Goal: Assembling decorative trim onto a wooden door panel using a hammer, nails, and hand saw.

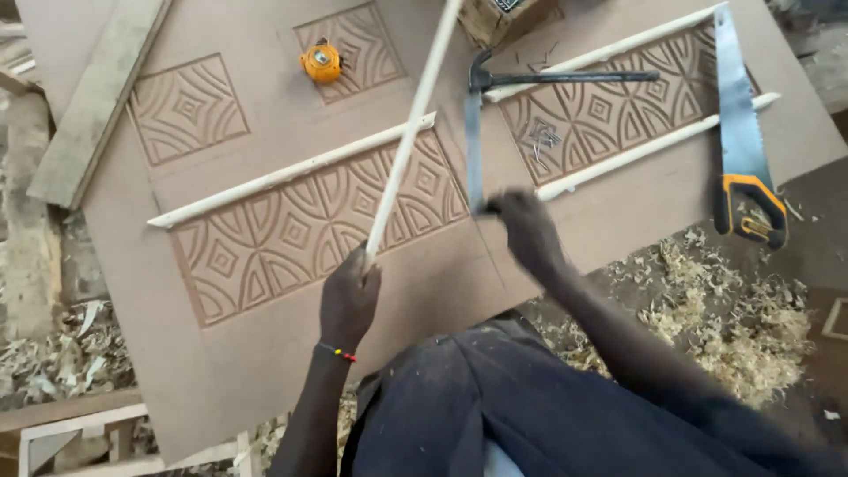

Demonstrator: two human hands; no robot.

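My left hand (349, 296) is closed around the near end of a pale wooden dowel (411, 132), which slants away over the carved door panel (291, 234). My right hand (523, 225) pinches the try square's blade (473, 146), with the handsaw (742, 141) off to its right

Soft, even daylight falls over the carved board (265, 353), casting only faint shadows beneath the wooden strips. No glare shows. The right hand (523, 225) smears with motion blur, and the picture looks slightly soft overall, dimmer toward the corners.
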